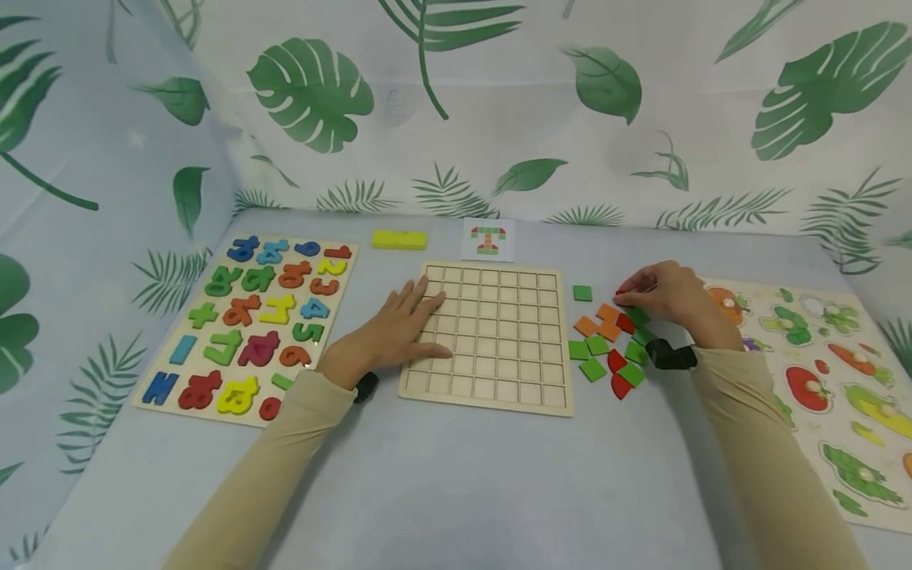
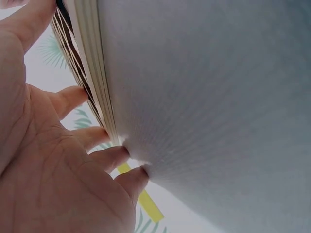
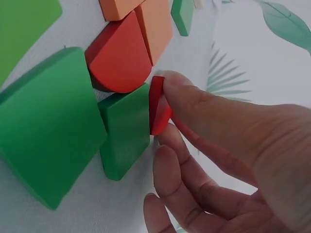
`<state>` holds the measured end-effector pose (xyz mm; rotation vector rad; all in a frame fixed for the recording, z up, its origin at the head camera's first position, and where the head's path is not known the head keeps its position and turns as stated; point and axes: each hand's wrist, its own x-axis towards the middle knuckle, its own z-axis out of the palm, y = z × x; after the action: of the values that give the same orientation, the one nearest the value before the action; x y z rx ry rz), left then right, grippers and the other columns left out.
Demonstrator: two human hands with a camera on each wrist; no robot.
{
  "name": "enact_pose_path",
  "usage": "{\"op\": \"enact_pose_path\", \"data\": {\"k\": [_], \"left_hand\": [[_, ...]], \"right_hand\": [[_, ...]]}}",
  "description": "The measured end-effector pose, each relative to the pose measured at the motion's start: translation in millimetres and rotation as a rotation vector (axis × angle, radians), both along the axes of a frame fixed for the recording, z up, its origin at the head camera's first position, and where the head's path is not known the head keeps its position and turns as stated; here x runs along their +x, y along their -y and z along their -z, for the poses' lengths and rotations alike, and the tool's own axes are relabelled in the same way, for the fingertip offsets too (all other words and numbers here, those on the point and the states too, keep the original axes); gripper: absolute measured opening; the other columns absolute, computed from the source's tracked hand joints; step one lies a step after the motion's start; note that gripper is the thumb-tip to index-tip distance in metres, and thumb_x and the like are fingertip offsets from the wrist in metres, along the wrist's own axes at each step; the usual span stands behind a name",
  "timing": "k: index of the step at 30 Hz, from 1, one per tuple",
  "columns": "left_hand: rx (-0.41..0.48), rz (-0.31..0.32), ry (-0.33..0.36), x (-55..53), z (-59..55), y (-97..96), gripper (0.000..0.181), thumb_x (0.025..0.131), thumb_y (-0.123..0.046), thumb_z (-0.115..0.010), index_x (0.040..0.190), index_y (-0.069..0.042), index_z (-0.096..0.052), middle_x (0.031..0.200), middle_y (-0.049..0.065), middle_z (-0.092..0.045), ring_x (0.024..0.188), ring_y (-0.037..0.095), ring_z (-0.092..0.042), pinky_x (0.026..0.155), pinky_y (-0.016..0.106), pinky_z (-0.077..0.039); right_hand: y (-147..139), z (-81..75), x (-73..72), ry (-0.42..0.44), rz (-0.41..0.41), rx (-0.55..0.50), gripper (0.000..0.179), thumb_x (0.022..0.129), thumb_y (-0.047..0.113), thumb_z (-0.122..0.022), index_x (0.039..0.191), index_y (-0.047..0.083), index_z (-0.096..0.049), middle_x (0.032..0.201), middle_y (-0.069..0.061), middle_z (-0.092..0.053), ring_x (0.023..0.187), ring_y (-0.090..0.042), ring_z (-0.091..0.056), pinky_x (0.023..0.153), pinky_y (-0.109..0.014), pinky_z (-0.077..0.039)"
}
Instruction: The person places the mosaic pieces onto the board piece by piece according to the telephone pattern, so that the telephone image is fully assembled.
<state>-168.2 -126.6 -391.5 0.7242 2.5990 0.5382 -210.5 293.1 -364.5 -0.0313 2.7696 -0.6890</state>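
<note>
Right hand (image 1: 670, 293) close to the lens, around a red piece (image 3: 155, 104)

Pinching the red piece between thumb and fingers, tilted, just beside a green tile (image 3: 126, 136); impossible to tell whether lifted off the table (image 1: 456, 475). Spread along the left edge of a grid board (image 1: 492, 344), fingers of the left hand (image 1: 392, 328), with thumb over the cells. Around the right hand, to the right of the grid board, loose orange squares (image 1: 609, 331), green squares (image 1: 591, 370) and red rounded pieces (image 1: 621, 386). Beyond the grid board, a card (image 1: 488, 240) with a red, green and orange figure, and left of it a yellow block (image 1: 399, 240). Farther out, a number board (image 1: 297, 294) on the left, partly behind a tan sleeve (image 1: 264, 475), and a vegetable board (image 1: 822, 419) on the right. Behind everything, leaf-print cloth (image 1: 456, 119)
</note>
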Motion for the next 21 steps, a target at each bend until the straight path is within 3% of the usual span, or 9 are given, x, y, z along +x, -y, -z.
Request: {"op": "enact_pose_path", "data": {"k": [12,21], "left_hand": [[-0.002,-0.001,-0.004,0.9,-0.5,-1.1,0.094,0.102,-0.051,-0.065,0.168,-0.005,-0.015,0.173,0.024,0.008,0.159,0.042,0.009,0.127,0.057,0.000],[-0.006,-0.001,0.007,0.0,-1.6,-0.4,0.095,0.102,-0.052,-0.064,0.169,-0.006,-0.013,0.173,0.023,0.010,0.159,0.041,0.010,0.127,0.057,0.001]], "right_hand": [[1.6,-0.4,0.1,0.014,0.013,-0.009,0.038,0.099,0.024,-0.075,0.116,-0.010,-0.072,0.104,-0.026,-0.074,0.102,-0.042,-0.056,0.083,-0.050,-0.047],[4.2,-0.6,3.4,-0.079,-0.029,-0.011,0.036,0.096,0.020,-0.079,0.113,-0.011,-0.071,0.098,-0.025,-0.073,0.091,-0.037,-0.061,0.073,-0.039,-0.045]]}}
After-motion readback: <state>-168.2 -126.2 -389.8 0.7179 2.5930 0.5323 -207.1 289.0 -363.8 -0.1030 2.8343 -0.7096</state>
